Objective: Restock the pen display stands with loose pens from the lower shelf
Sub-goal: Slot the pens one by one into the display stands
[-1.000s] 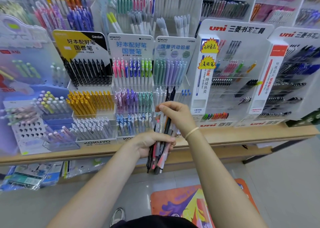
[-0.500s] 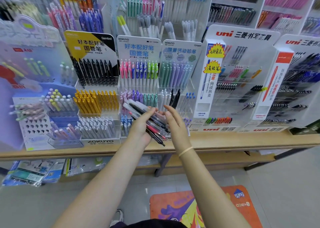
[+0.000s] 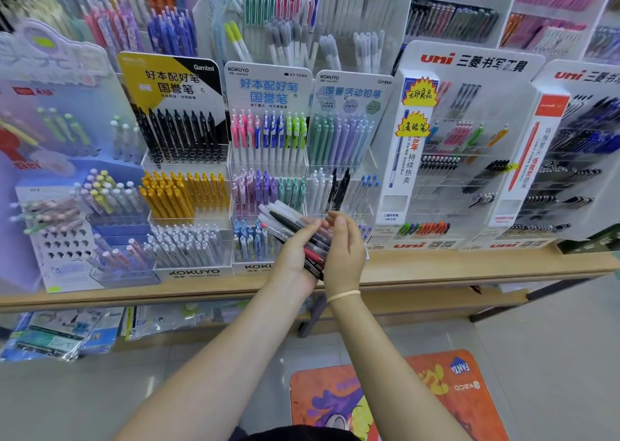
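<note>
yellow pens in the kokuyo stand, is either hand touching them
No: both the left hand and the right hand are at the bundle of pens, well right of the yellow pens.

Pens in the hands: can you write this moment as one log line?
left hand: grips bundle of mixed loose pens | right hand: touches bundle | stage: sorting, none placed

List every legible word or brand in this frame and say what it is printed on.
"Gambol": yellow-and-black header card.
"KOKUYO", "GY TOON": pale blue header card.
"KOKUYO", "Campus": grey-blue header card.
"uni": white display stand header.
"KOKUYO": clear base of the left stand.
"FANTA": orange floor mat.
Small print and pen barrels: too blurred.
</note>
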Available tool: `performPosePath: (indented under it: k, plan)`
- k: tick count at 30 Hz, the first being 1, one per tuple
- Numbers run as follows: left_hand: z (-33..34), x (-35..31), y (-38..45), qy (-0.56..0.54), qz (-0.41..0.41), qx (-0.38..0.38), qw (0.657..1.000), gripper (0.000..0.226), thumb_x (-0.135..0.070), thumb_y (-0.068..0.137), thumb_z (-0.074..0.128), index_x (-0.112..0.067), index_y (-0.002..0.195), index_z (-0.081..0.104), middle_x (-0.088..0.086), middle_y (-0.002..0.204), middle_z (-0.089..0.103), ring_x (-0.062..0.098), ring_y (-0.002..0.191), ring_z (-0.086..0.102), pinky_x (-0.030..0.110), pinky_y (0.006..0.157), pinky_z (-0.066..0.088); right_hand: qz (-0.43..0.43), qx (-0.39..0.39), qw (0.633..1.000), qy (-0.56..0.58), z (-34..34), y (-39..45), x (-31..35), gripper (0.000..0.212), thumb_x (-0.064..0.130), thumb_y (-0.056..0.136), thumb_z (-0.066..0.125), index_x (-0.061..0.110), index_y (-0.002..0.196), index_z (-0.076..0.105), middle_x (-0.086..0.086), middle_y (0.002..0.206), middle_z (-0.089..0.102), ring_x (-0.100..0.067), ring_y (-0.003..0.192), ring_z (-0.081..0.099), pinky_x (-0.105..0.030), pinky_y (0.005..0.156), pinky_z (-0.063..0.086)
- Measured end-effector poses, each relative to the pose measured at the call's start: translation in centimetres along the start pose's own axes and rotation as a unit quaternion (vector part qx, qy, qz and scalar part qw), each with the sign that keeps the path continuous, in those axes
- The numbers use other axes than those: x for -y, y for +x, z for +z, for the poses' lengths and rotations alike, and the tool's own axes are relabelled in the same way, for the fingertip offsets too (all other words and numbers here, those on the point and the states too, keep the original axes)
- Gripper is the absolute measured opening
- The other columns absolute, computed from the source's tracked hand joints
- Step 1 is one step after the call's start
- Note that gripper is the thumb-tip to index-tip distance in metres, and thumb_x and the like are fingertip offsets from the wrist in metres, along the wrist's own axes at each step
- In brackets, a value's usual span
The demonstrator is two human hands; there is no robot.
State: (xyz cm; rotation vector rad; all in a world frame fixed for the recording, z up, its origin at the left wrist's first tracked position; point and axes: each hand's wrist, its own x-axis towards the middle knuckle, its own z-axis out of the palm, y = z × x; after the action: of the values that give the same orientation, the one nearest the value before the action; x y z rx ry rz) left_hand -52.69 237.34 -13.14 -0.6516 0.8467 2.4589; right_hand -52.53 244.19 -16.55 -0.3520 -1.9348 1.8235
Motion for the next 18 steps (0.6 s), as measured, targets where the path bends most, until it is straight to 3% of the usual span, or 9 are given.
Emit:
performPosePath:
  k: [4, 6, 10, 12, 14, 18]
  plan:
    - [-1.1, -0.5, 0.4, 0.104, 0.021, -0.02, 0.994, 0.005, -0.013, 0.09, 0.071, -0.007, 0.089, 0.07, 0.008, 0.076, 0.073, 0.021, 0.063, 0.071, 0.033, 0.064, 0.057, 0.074, 0.077, 0.994, 0.021, -1.3, 1.0, 0.1, 0.028, 0.034, 0.092, 0.048, 0.017, 0.092, 0.07, 0.004, 0.088, 0.072, -0.013, 0.088, 0.066, -0.029, 0.082, 0.053]
    - [-2.1, -1.3, 0.4, 0.214, 0.017, -0.007, 0.977, 0.015, -0.009, 0.086, 0.076, -0.002, 0.098, 0.071, 0.012, 0.079, 0.072, 0.023, 0.063, 0.07, 0.035, 0.06, 0.06, 0.106, 0.131, 0.986, 0.013, -2.6, 1.7, 0.6, 0.019, 0.026, 0.095, 0.056, 0.015, 0.094, 0.072, 0.001, 0.087, 0.072, -0.016, 0.085, 0.067, -0.034, 0.08, 0.055]
    - [-3.2, -1.7, 0.1, 0.402, 0.028, 0.065, 0.913, 0.015, -0.004, 0.078, 0.081, -0.007, 0.091, 0.074, 0.013, 0.083, 0.075, 0.025, 0.076, 0.071, 0.039, 0.079, 0.059, 0.125, 0.167, 0.978, 0.005, -5.3, 2.8, 2.2, 0.018, 0.022, 0.097, 0.062, 0.005, 0.099, 0.067, 0.001, 0.076, 0.068, -0.012, 0.069, 0.064, -0.031, 0.066, 0.054]
    - [-2.9, -1.5, 0.0, 0.433, 0.022, 0.095, 0.896, 0.015, -0.009, 0.069, 0.088, -0.012, 0.079, 0.078, 0.012, 0.079, 0.074, 0.026, 0.078, 0.07, 0.04, 0.085, 0.057, 0.132, 0.178, 0.975, -0.007, -6.5, 3.2, 2.4, 0.018, 0.024, 0.094, 0.066, 0.006, 0.098, 0.065, 0.004, 0.068, 0.065, -0.011, 0.06, 0.059, -0.026, 0.056, 0.048]
    - [-2.1, -0.9, 0.1, 0.449, 0.005, 0.135, 0.883, 0.013, -0.01, 0.067, 0.088, -0.013, 0.073, 0.077, 0.012, 0.073, 0.07, 0.025, 0.07, 0.066, 0.037, 0.079, 0.056, 0.139, 0.189, 0.972, -0.005, -7.8, 3.5, 2.3, 0.014, 0.022, 0.094, 0.066, 0.009, 0.09, 0.063, 0.002, 0.06, 0.057, -0.013, 0.053, 0.051, -0.023, 0.049, 0.041]
    - [0.0, 1.7, 0.4, 0.413, 0.013, 0.119, 0.903, 0.004, -0.001, 0.083, 0.074, -0.004, 0.086, 0.072, 0.019, 0.078, 0.066, 0.023, 0.065, 0.064, 0.029, 0.063, 0.056, 0.145, 0.166, 0.975, 0.041, -11.0, 4.4, 1.8, 0.015, 0.018, 0.096, 0.064, 0.006, 0.087, 0.065, -0.003, 0.057, 0.051, -0.015, 0.05, 0.043, -0.023, 0.048, 0.037]
